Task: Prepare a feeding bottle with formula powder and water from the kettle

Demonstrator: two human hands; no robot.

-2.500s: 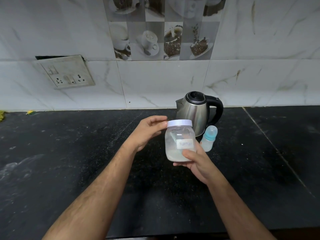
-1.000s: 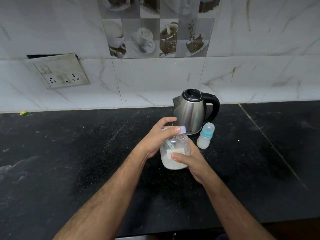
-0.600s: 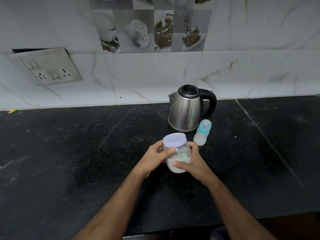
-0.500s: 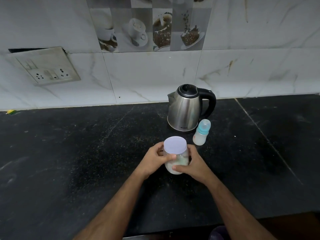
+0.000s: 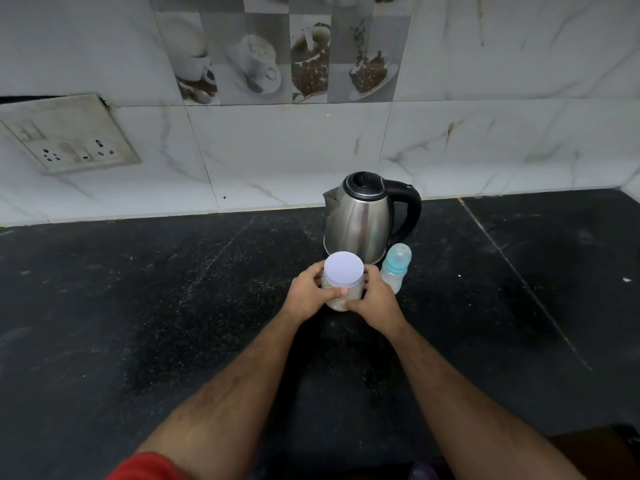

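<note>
Both hands are wrapped around the powder jar [image 5: 343,289], which stands upright on the black counter [image 5: 173,306] right in front of the person, its long axis vertical and its flat white lid [image 5: 344,270] facing up toward the camera. The left hand [image 5: 311,295] curls around the jar's left side with the thumb across the front, and the right hand [image 5: 372,299] curls around its right side, fingers reaching behind; both grip the body below the lid, and neither is on the lid itself. The lid is on, so the powder inside is not yet reachable, and the task looks to be at its very start. The feeding bottle [image 5: 396,268] stands upright just to the right of the jar, close beside the right hand, with its teal cap on; the kettle [image 5: 363,218] stands directly behind both, its handle pointing right and its spout left. What the next move probably turns on is that the lid sits straight above the two hands: one hand would have to slide up to the rim and twist while the other steadies the body. The right hand is the nearer one to the bottle, which also needs uncapping before any powder goes in.
</note>
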